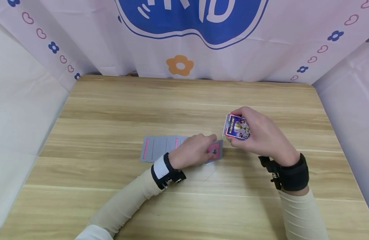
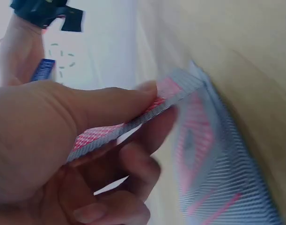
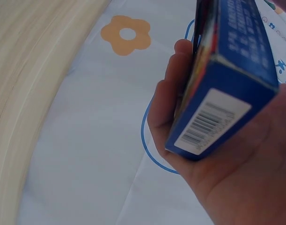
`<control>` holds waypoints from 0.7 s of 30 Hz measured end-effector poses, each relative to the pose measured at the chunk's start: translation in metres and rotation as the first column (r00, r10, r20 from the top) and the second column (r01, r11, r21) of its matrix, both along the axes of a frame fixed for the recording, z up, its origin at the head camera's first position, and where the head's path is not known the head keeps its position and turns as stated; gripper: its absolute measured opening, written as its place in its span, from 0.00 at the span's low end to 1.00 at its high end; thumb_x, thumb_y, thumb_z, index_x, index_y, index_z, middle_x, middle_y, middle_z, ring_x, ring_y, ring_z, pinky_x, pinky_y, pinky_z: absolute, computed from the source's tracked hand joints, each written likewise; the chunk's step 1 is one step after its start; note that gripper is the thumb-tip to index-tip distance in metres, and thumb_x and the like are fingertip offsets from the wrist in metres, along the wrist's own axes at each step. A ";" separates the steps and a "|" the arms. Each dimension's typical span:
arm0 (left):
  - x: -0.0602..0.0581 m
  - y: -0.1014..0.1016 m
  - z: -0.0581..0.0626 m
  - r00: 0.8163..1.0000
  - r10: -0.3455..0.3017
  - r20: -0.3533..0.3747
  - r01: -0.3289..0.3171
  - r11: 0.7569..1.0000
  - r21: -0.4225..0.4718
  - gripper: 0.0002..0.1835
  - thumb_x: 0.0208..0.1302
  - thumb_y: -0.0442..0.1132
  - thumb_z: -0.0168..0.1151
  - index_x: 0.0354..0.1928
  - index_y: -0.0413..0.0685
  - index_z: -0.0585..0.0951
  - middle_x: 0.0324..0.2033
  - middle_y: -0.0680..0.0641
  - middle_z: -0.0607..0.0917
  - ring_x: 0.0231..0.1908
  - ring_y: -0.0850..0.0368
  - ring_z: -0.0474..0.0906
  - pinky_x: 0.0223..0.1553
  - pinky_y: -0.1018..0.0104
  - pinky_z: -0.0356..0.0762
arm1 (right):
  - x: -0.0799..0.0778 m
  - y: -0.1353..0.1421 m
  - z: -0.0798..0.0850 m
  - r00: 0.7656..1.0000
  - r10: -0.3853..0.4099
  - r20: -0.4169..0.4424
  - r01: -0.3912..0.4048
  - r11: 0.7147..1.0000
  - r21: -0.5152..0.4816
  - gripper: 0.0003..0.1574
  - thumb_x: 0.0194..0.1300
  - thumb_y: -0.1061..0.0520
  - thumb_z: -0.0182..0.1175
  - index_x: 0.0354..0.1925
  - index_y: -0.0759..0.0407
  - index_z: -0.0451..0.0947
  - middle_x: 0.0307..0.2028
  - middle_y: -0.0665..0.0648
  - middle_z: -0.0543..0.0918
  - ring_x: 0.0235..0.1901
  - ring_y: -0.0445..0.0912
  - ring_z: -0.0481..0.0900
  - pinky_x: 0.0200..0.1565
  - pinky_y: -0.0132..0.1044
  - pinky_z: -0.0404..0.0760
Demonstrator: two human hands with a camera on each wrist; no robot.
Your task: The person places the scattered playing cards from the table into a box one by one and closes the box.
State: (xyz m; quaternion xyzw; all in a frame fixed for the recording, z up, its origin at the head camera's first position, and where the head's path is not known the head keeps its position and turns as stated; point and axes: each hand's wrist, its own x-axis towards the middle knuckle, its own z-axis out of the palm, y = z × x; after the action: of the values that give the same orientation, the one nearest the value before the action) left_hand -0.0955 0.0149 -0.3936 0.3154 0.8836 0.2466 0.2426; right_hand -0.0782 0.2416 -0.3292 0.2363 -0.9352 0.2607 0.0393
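My left hand point(image 1: 192, 152) pinches a thin stack of playing cards point(image 1: 215, 150) between thumb and fingers. In the left wrist view, the edge of this stack point(image 2: 98, 136) shows, with red patterned backs. More playing cards point(image 1: 160, 146) lie face down on the table in an overlapping row; the left hand covers part of it. To the right, above the table, my right hand point(image 1: 262, 135) grips a small card box point(image 1: 239, 127) around its sides. One end of the box points toward the left hand. A barcode shows on the blue box point(image 3: 222, 112) in the right wrist view.
The wooden table point(image 1: 112, 106) has a white cloth point(image 1: 91, 43) with a blue emblem and an orange flower hanging behind its far edge. White sheets hang at both sides. Both wrists wear black straps point(image 1: 293, 173).
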 end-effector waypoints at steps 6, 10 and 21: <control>-0.005 -0.012 0.018 0.996 0.077 0.049 -0.084 0.983 0.163 0.21 0.76 0.43 0.63 0.65 0.44 0.76 0.24 0.53 0.80 0.19 0.63 0.73 0.22 0.71 0.68 | 0.001 0.002 0.001 1.000 -0.005 -0.016 0.005 1.000 0.002 0.41 0.53 0.52 0.79 0.61 0.60 0.74 0.48 0.58 0.86 0.42 0.48 0.83 0.43 0.46 0.85; -0.011 -0.022 0.031 0.974 0.215 0.070 -0.227 0.933 0.281 0.32 0.77 0.43 0.62 0.76 0.40 0.66 0.27 0.52 0.78 0.22 0.62 0.72 0.26 0.69 0.71 | 0.001 0.003 0.003 1.000 -0.001 -0.015 0.001 1.000 -0.002 0.41 0.53 0.52 0.80 0.61 0.60 0.74 0.48 0.58 0.86 0.42 0.48 0.83 0.43 0.47 0.85; -0.015 -0.031 0.043 0.920 0.352 0.171 -0.387 0.756 0.528 0.17 0.75 0.41 0.63 0.60 0.49 0.74 0.39 0.49 0.84 0.37 0.55 0.80 0.40 0.61 0.76 | 0.001 0.002 0.002 1.000 0.005 0.000 -0.005 1.000 0.003 0.42 0.52 0.52 0.80 0.61 0.61 0.74 0.49 0.57 0.85 0.42 0.48 0.83 0.43 0.46 0.85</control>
State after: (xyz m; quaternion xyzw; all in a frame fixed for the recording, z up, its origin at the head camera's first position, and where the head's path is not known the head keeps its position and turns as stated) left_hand -0.1104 -0.0166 -0.3502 0.1835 0.8111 0.5435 0.1145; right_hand -0.0775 0.2440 -0.3270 0.2387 -0.9350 0.2595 0.0381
